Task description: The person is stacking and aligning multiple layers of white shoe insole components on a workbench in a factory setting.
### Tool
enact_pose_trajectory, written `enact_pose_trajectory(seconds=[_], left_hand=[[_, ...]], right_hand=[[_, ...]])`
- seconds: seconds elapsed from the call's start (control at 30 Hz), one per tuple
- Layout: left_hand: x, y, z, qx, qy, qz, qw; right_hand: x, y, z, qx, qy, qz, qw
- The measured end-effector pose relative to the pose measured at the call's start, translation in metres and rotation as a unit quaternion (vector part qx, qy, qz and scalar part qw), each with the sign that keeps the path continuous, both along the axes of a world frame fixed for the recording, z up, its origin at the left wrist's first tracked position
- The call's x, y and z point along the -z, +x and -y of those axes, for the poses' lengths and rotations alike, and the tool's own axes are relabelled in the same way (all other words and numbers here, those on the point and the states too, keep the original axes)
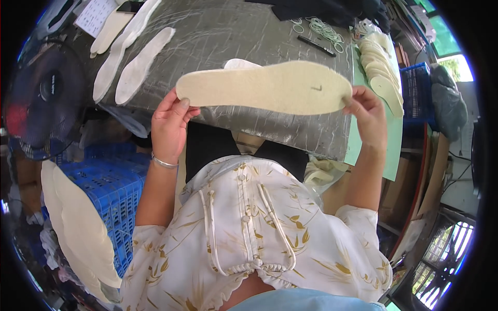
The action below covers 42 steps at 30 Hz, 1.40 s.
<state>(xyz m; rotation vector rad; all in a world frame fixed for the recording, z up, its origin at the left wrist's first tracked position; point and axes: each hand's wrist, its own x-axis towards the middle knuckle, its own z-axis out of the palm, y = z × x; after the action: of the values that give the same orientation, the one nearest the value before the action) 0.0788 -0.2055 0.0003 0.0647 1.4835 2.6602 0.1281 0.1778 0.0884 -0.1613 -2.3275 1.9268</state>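
Note:
A cream shoe insole (259, 88) is stretched lengthwise between my two hands, above the near edge of the dark table. My left hand (174, 111) pinches its narrow heel end, thumb on top. At the wide toe end, which bears a small dark mark, my right hand (367, 111) grips with thumb and fingers. Behind the held insole, part of another pale insole (241, 64) shows on the table; the rest of it is hidden. White fluffy insoles (142, 67) lie on the table to the left.
A stack of cream insoles (381, 67) lies on a green sheet at the right. A black pen (316, 46) and green cord (326, 32) are on the far table. A black fan (46, 93) stands left, above a blue crate (111, 194) beside large cream pieces (78, 223).

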Motion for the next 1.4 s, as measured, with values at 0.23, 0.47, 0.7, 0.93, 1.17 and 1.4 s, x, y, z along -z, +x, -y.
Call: enact_pose_trajectory(seconds=[0.23, 0.47, 0.7, 0.93, 1.17, 1.4], left_hand=[[0.036, -0.018, -0.061, 0.059, -0.013, 0.164, 0.985], [0.037, -0.063, -0.080, 0.048, -0.159, 0.176, 0.970], [0.041, -0.105, -0.074, 0.051, -0.333, 0.109, 0.935], [0.042, -0.121, -0.056, 0.077, -0.364, 0.112, 0.922], [0.053, -0.127, -0.054, 0.098, -0.317, 0.101, 0.938], [0.059, -0.130, -0.052, 0.112, -0.344, 0.091, 0.928]], right_hand=[[0.060, 0.046, -0.043, 0.104, -0.018, 0.125, 0.986], [0.056, 0.017, -0.052, 0.113, -0.017, 0.109, 0.988], [0.055, -0.024, -0.050, 0.137, -0.007, 0.137, 0.981], [0.052, -0.043, -0.040, 0.158, 0.011, 0.177, 0.971], [0.034, -0.042, -0.041, 0.154, 0.016, 0.193, 0.969], [0.033, -0.042, -0.037, 0.168, 0.035, 0.206, 0.963]])
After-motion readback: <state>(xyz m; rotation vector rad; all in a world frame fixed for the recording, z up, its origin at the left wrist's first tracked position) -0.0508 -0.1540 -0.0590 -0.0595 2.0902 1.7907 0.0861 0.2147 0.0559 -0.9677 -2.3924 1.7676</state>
